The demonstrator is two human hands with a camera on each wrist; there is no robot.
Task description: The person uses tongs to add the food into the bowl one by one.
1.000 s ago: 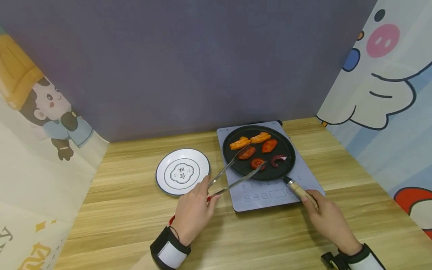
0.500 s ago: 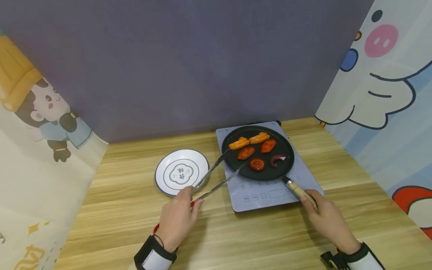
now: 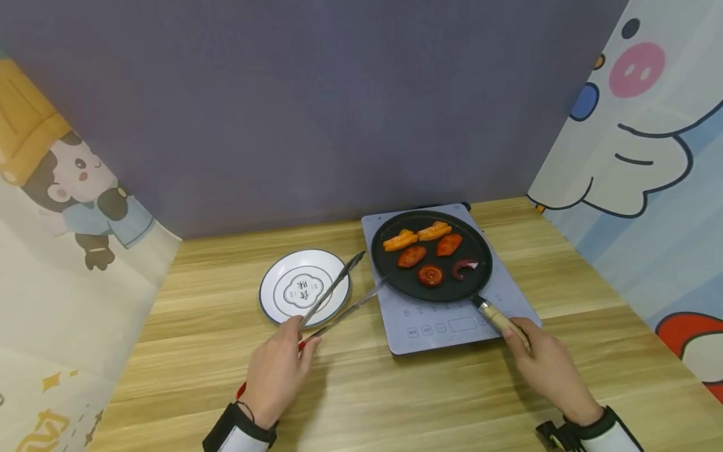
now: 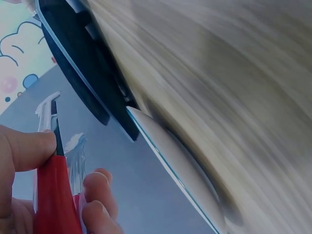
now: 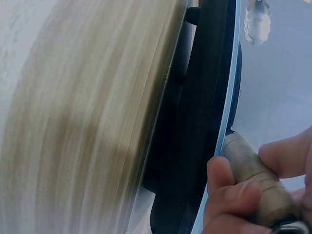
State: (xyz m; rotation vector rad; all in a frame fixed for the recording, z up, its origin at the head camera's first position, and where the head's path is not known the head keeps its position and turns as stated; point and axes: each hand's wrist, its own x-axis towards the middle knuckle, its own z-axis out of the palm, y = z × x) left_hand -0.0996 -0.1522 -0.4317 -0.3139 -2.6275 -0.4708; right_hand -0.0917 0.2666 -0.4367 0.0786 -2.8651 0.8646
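Observation:
My left hand [image 3: 278, 370] grips a pair of metal tongs [image 3: 332, 285] by the red handles [image 4: 56, 195]. The tongs' arms are spread, with nothing between their tips; one arm overlaps the plate in the head view and the other ends at the cooktop's left edge. My right hand [image 3: 550, 364] holds the wooden handle [image 3: 499, 317] of a black frying pan [image 3: 446, 292] on an induction cooktop [image 3: 435, 336]. Inside the pan lie two orange strips [image 3: 418, 236], two reddish oval pieces [image 3: 449, 245], a round reddish-brown piece [image 3: 430, 275] and a curled tentacle [image 3: 464, 269].
A white plate [image 3: 277, 282] with a blue rim and a printed emblem stands left of the cooktop on the wooden table [image 3: 214, 314]. A grey panel [image 3: 282, 125] rises behind the table, and cartoon-printed walls flank it.
My left hand has drawn the tongs leftward and back, from over the pan to beside and over the plate. The food stays in the pan. My right hand keeps its hold on the handle.

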